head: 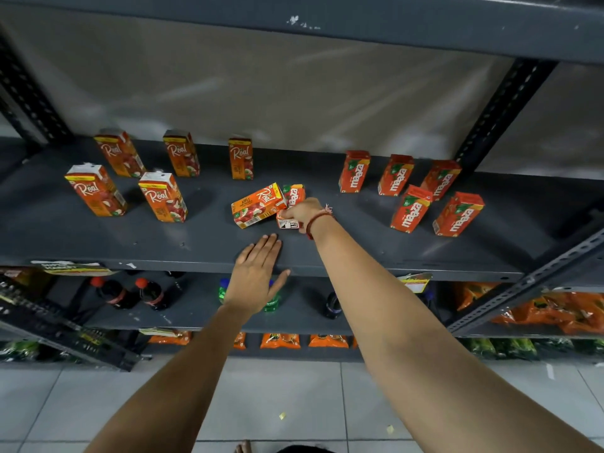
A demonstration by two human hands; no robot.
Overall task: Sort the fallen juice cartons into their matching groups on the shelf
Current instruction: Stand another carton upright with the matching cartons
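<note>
Grabbing the fallen Maaza carton (292, 204) mid-shelf (196, 237) with the right hand (302, 212) closed on it (left hand (258, 273) flat and open at the front edge), next it probably goes upright with the Maaza group (415, 191) toward the right end.

A single view is given, taken from a wide-angle camera worn on the head. The dark grey metal shelf (137, 237) is looked at forward and steeply downward, from close range, within arm's reach. Its straight edges are bent by the lens. Lower shelves and the pale tiled floor (294, 397) are taken in below. No second view is supplied.
</note>
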